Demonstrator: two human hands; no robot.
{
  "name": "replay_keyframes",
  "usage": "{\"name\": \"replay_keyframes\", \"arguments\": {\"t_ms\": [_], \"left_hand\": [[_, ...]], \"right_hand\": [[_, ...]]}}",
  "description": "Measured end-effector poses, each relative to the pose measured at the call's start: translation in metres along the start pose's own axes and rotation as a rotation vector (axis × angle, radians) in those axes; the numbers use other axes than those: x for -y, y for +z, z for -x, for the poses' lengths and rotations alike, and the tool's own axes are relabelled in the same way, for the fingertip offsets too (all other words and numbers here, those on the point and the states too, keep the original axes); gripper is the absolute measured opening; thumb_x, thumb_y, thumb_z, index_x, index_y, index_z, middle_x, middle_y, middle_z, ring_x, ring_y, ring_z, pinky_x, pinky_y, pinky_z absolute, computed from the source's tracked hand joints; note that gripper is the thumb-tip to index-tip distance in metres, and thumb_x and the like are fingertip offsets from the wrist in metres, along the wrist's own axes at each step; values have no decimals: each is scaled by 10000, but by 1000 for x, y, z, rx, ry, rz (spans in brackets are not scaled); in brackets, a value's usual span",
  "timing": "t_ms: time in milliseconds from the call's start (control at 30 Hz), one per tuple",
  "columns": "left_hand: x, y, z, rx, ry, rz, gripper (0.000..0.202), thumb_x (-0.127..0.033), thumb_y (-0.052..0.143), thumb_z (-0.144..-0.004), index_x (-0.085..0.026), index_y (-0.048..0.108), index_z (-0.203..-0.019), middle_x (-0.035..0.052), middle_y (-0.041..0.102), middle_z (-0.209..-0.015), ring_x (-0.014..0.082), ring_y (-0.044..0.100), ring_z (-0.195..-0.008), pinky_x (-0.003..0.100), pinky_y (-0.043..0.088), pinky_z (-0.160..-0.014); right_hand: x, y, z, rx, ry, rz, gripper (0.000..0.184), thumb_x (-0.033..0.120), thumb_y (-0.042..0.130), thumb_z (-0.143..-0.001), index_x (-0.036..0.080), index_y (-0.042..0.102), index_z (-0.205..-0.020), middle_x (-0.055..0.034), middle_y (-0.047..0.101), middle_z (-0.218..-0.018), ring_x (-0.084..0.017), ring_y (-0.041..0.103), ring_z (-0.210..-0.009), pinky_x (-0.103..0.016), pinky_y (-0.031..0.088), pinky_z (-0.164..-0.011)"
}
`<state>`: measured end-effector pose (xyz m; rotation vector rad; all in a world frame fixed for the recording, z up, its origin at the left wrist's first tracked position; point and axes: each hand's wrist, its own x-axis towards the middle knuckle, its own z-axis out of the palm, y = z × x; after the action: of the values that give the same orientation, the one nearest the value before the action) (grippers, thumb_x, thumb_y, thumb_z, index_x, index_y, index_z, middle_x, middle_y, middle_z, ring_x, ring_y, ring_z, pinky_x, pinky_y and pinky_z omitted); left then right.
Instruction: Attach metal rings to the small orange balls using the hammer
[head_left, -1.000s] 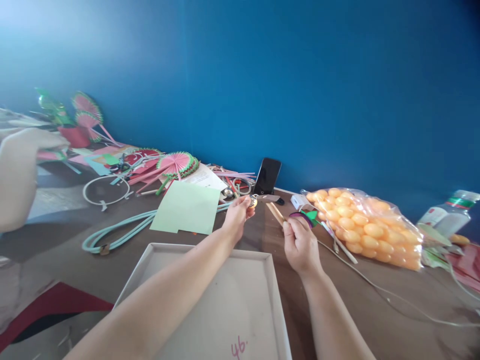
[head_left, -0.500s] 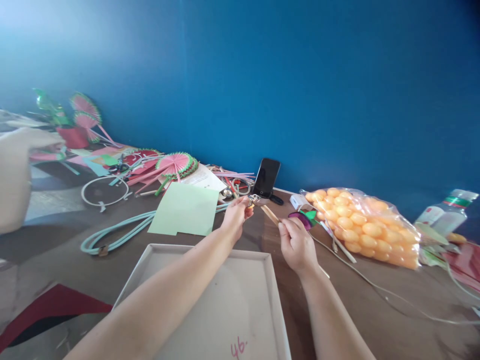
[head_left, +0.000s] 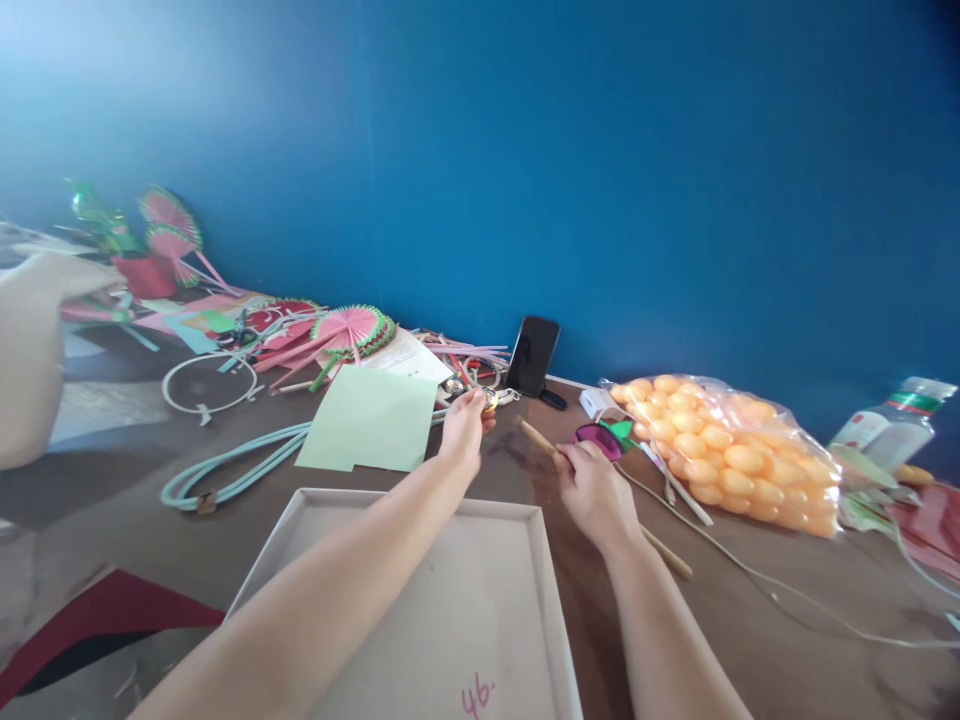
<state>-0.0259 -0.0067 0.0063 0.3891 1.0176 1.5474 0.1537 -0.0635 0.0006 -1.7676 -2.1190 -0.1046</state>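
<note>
**Person at a craft table, 2 hands at work.** The left hand (head_left: 463,428) pinches a small metal piece (head_left: 491,400), fingers closed on it. The right hand (head_left: 595,490) is clamped round a wooden stick (head_left: 536,437), just beside a purple-and-green paper piece (head_left: 600,438). Within the last 1 s the stick has dropped flatter toward the table (head_left: 517,475) and its tip has drawn away from the metal piece, so the 2 parts are now apart. A cardboard tray (head_left: 487,600) lies under the forearms.

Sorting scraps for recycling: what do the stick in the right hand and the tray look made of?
Stick in the right hand: probably bare wood or bamboo, tan and matte. Tray: likely cardboard or moulded pulp, dull beige, ink-marked; plastic is possible.
</note>
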Motion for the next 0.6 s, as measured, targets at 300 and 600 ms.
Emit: {"name": "replay_keyframes", "arguments": {"t_ms": [300,600], "left_hand": [[-1,2,1,35,2,24,190,-233,625,-775,-143,615,-942,28,630,-801,69,570,-591,192,458,-560],[2,-1,0,142,-4,77,268,-269,666,-733,-151,616,-968,36,643,-828,80,588,-617,207,472,-581]], "right_hand": [[5,-3,3,64,-25,53,232,320,419,-921,265,632,-994,-48,611,-955,-184,595,-813,-270,313,-545],[6,0,2,93,-31,24,249,314,401,-929,253,639,-974,-53,604,-931,-172,592,-782,-266,293,-526]]}}
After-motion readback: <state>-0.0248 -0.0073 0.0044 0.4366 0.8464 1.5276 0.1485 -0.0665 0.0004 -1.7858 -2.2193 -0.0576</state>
